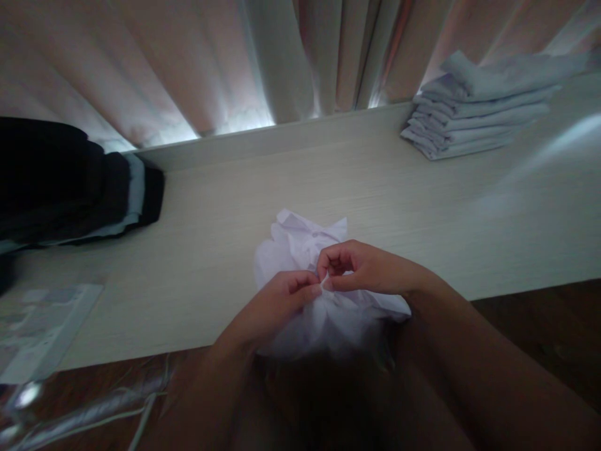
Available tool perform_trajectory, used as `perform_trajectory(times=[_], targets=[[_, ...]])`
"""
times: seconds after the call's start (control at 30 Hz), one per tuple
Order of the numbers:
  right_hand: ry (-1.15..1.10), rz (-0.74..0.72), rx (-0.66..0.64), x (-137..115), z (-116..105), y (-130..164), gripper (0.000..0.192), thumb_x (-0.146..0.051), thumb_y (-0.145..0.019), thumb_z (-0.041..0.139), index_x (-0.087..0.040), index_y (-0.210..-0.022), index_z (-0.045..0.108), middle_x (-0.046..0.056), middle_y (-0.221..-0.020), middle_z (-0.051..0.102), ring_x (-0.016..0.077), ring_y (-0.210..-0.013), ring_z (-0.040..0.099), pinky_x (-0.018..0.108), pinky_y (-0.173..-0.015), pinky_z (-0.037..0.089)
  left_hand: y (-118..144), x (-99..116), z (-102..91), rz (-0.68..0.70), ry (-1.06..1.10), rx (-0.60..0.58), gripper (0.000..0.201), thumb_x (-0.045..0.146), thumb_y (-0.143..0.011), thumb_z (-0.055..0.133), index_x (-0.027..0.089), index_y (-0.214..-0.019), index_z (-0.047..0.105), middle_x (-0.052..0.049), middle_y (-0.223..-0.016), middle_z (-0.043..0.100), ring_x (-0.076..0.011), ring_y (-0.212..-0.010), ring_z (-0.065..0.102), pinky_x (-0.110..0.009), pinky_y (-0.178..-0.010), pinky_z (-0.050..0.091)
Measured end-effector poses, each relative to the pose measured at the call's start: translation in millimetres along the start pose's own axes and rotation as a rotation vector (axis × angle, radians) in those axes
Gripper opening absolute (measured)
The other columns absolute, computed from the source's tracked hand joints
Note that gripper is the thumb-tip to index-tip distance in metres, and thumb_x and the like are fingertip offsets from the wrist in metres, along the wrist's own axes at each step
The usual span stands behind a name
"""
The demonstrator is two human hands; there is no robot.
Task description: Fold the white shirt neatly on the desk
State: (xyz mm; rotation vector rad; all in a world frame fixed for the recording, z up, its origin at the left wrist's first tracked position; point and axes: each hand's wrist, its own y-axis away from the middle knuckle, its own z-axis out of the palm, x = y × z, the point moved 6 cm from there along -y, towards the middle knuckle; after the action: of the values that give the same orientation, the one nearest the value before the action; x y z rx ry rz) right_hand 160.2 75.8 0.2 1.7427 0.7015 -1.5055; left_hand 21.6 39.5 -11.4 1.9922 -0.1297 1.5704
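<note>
Both hands pinch a white cloth [305, 250] bunched at the near edge of the surface [211, 250]: the left hand [277, 300] and right hand [370, 269] meet fingertip to fingertip. Folded towels [474, 113] sit at two o'clock, dark clothes [70, 181] at ten.

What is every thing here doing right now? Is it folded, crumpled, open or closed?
White garment: crumpled in a heap at the table's near edge.
Left hand: grip closed, pinching the white cloth.
Right hand: grip closed, pinching the same spot.
Pale stack of clothes: neatly folded, far right.
Dark pile of clothes: folded, stacked on the left.
Curtains: drawn shut, light showing under them.
Table: bears the piles.
</note>
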Motion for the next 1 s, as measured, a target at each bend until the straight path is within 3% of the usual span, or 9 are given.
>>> perform_trajectory(times=[0.17, 0.3, 0.53, 0.77, 0.83, 1.0], targets=[[0.033, -0.019, 0.01, -2, -1, 1, 0.015, -0.031, -0.083, 0.07, -0.017, -0.089, 0.066, -0.001, -0.077, 0.059, 0.0109, -0.067, 0.049, 0.022, -0.059, 0.038, 1, 1, 0.8, 0.012, -0.012, -0.023, 0.029, 0.043, -0.085, 0.062, 0.017, -0.083, 0.073, -0.005, -0.075, 0.065, -0.0196, -0.072, 0.057, -0.026, -0.06, 0.042], [0.002, -0.036, -0.013, -4, 0, 2, 0.016, -0.031, -0.083, 0.071, -0.017, -0.09, 0.067, -0.002, -0.078, 0.06, 0.0107, -0.068, 0.05, 0.022, -0.06, 0.038, 1, 3, 1.1, 0.031, -0.043, -0.041, 0.028, 0.04, -0.086, 0.062, 0.015, -0.083, 0.073, -0.005, -0.082, 0.068, -0.0205, -0.077, 0.058, -0.027, -0.067, 0.043], [-0.05, -0.043, 0.004, -7, 3, 2, 0.016, -0.03, -0.082, 0.072, -0.017, -0.09, 0.067, -0.001, -0.079, 0.061, 0.0115, -0.071, 0.052, 0.022, -0.062, 0.039, 1, 3, 1.8, 0.025, 0.057, -0.008, 0.021, 0.034, -0.08, 0.071, 0.013, -0.08, 0.069, -0.003, -0.078, 0.064, -0.0169, -0.074, 0.055, -0.025, -0.068, 0.039], [-0.239, -0.027, 0.13, 2, -2, 0, 0.027, -0.031, -0.083, 0.073, -0.021, -0.097, 0.052, -0.003, -0.078, 0.059, 0.0118, -0.07, 0.055, 0.023, -0.062, 0.041, -1, -2, -7.4, 0.053, 0.225, 0.082, 0.018, 0.03, -0.081, 0.073, 0.015, -0.079, 0.063, -0.001, -0.076, 0.061, -0.0134, -0.069, 0.054, -0.024, -0.065, 0.039], [-0.184, -0.002, 0.126, 4, -3, 0, 0.022, -0.035, -0.088, 0.068, -0.02, -0.096, 0.054, -0.002, -0.08, 0.061, 0.0135, -0.074, 0.058, 0.026, -0.068, 0.045, -2, -5, -11.4, 0.062, 0.294, 0.108, 0.021, 0.032, -0.079, 0.075, 0.016, -0.08, 0.062, 0.0, -0.076, 0.061, -0.0127, -0.067, 0.053, -0.024, -0.063, 0.038], [0.093, 0.03, -0.022, 3, 3, -1, 0.022, -0.036, -0.093, 0.059, -0.017, -0.087, 0.066, 0.001, -0.082, 0.062, 0.0148, -0.077, 0.056, 0.028, -0.074, 0.044, -2, -10, -15.6, 0.035, 0.49, 0.147, 0.026, 0.036, -0.076, 0.077, 0.016, -0.081, 0.06, 0.001, -0.073, 0.058, -0.0117, -0.064, 0.053, -0.023, -0.059, 0.037]])
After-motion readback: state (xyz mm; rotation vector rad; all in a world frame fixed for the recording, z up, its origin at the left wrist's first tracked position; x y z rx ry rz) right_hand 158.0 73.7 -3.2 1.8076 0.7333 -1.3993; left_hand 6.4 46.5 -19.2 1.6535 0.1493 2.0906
